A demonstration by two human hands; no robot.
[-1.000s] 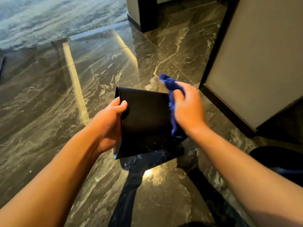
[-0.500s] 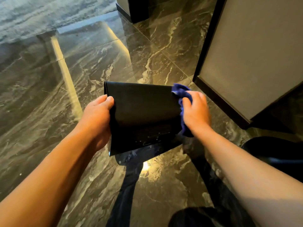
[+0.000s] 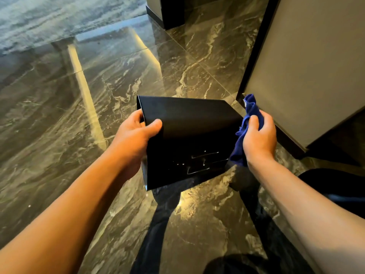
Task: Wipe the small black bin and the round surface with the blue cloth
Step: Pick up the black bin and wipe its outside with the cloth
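The small black bin [image 3: 189,135] is held on its side in the air above the floor, its open mouth to the left. My left hand [image 3: 136,139] grips the rim at that mouth, thumb on the outer wall. My right hand [image 3: 259,135] is closed on the bunched blue cloth [image 3: 249,113] at the bin's right end, the cloth touching the bin's edge there. Pale smear marks show on the bin's lower side. Part of a dark round surface [image 3: 335,184] shows at the right edge.
Glossy dark marble floor [image 3: 98,95] lies all around. A grey panel with a black base [image 3: 308,76] stands close on the right. A dark pillar base [image 3: 167,12] is at the top. My legs in dark trousers [image 3: 158,224] are below the bin.
My right hand slid the blue cloth from the bin's side wall to its right end. The bin has tilted so more of its side wall faces me.
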